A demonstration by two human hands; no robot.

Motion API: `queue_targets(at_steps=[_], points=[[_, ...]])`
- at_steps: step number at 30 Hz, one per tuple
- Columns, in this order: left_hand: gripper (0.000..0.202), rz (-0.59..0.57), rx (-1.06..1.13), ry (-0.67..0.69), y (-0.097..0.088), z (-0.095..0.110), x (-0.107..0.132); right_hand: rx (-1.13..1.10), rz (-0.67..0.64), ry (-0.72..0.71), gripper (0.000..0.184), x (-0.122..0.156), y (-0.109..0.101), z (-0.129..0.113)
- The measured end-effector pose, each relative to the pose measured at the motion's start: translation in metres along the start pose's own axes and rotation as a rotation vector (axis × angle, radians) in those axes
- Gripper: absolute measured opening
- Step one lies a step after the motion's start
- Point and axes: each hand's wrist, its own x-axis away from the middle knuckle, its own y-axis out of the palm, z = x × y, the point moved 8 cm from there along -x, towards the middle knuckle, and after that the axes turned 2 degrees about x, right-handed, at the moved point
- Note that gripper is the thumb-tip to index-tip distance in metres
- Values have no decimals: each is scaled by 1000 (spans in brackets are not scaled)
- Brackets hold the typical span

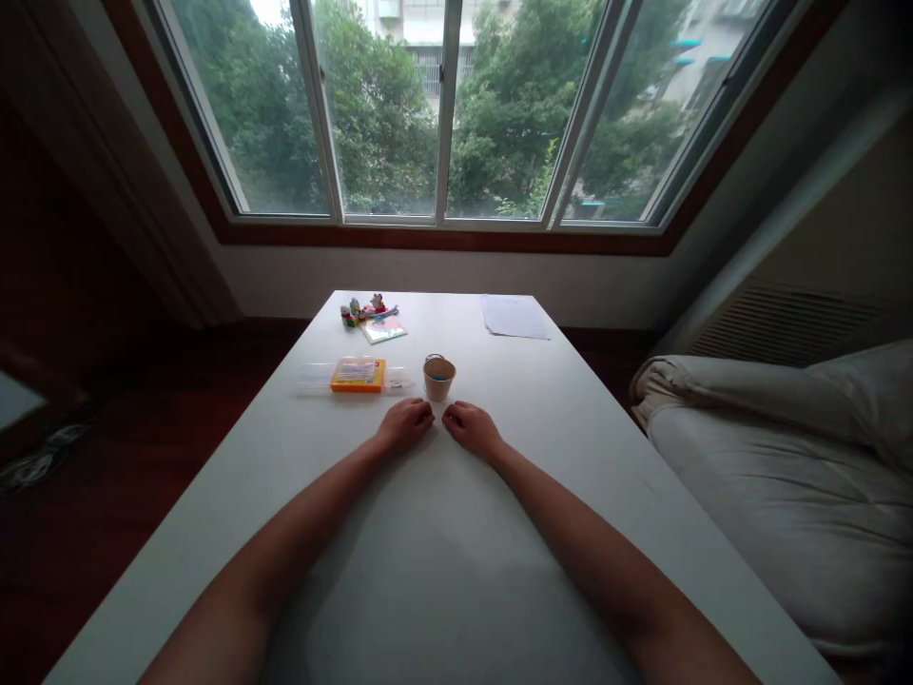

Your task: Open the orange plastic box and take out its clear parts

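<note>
On the white table (pixel 285 495), an orange box in a clear case (pixel 358 375) lies to the far left of the hands. The left hand (pixel 405 424) rests knuckles forward, fingers curled into a loose fist that holds nothing visible. A small paper cup (pixel 438 378) stands upright just beyond the narrow gap between the hands, apart from both and about equally near each. The right hand (pixel 471 429) is curled the same way. A paper sheet (pixel 514 316) lies farther back on the right.

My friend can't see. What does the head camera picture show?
The left hand and right hand rest curled, side by side, on a white table just short of a small cup. An orange box lies left of the cup.
</note>
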Motion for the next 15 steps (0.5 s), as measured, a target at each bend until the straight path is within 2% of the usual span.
queue_targets(at_steps=[4,8,15], points=[[16,47,-57,18,-3,-1,0,92,62,-22,15,2,-9,1],[14,77,-82,12,-7,-5,1,164,128,84,15,6,-16,11],[13,120,-70,-5,-11,-7,9,136,96,59,18,12,-11,8]])
